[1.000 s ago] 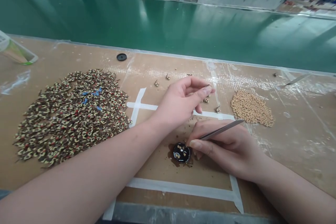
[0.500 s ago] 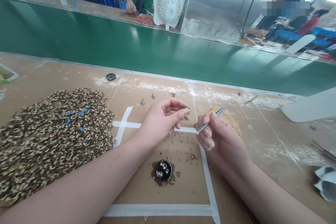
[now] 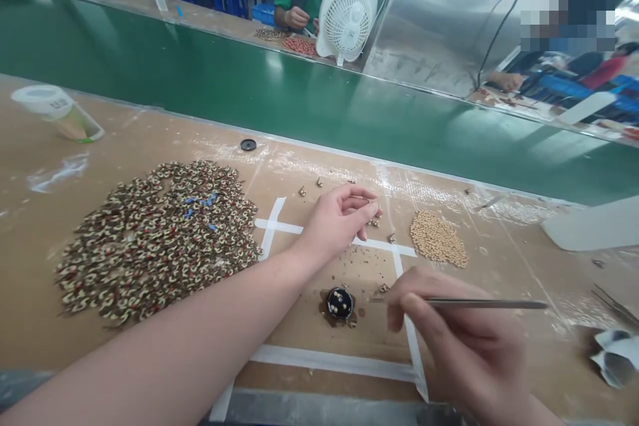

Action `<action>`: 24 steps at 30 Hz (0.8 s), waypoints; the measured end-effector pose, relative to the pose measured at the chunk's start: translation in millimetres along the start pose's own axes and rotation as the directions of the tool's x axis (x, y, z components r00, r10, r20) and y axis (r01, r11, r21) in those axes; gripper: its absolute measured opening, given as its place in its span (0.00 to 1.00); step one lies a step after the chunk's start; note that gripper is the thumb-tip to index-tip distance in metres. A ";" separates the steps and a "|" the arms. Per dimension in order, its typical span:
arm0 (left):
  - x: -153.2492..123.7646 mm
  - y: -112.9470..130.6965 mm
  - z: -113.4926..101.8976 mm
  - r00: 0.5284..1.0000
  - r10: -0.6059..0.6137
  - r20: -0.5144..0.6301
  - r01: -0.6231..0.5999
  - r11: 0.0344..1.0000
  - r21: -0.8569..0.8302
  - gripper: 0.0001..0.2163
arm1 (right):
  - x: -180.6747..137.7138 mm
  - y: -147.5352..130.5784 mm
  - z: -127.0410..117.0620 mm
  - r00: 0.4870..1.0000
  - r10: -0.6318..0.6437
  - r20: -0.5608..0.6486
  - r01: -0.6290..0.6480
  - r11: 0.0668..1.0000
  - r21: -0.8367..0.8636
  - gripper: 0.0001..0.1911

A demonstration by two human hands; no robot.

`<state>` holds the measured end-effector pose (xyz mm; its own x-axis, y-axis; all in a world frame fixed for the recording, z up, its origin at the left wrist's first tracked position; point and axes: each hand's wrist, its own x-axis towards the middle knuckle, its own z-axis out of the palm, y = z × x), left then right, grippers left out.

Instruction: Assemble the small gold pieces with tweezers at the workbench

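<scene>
My left hand [image 3: 342,216] hovers over the far edge of the taped square, thumb and fingertips pinched together. What it grips is too small to make out; a few small curled brown-and-cream pieces [image 3: 373,222] lie close by its fingertips. My right hand [image 3: 456,333] holds a pair of metal tweezers [image 3: 486,304] almost level, the tips pointing left toward a small round black dish [image 3: 340,304]. Dark liquid and several pale beads are in the dish, and a wet stain surrounds it. Beyond my right hand lies a pile of tan beads [image 3: 438,238].
A large heap of brown-and-cream pieces [image 3: 160,239] with some blue bits lies left. Behind it stands a plastic cup [image 3: 60,113]. A black lid [image 3: 248,144] lies near the green strip [image 3: 224,80]. Across it are a white fan [image 3: 348,16] and a person in green. Crumpled foil [image 3: 616,359] lies right.
My right hand has come down and nearer, turning the tweezers level toward the dish. The bead pile is now uncovered. My left hand keeps its pinch; the whole view has shifted.
</scene>
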<state>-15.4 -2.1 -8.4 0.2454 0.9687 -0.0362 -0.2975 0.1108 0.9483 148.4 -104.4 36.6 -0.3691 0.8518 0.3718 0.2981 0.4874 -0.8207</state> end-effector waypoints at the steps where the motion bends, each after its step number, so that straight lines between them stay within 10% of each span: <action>1: 0.1 0.1 0.1 1.000 0.002 0.015 -0.002 1.000 0.003 0.06 | 1.0 -1.6 -0.7 1.000 -0.010 -0.015 0.010 1.000 -0.021 0.13; 10: -3.7 7.2 0.4 0.993 -0.109 0.037 0.106 0.992 0.067 0.10 | 47.8 23.0 -21.1 0.857 0.152 -0.492 0.001 0.955 0.298 0.14; 24: -4.6 15.5 7.8 0.983 -0.182 -0.023 0.182 0.951 0.248 0.13 | 75.3 99.2 -21.5 0.817 0.531 -0.224 -0.185 0.611 0.770 0.22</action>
<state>-14.0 -6.6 8.9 0.2740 0.9372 -0.2159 -0.0098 0.2273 0.9738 169.1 12.3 -7.5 0.0539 0.9980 -0.0342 -0.4269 -0.0079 -0.9043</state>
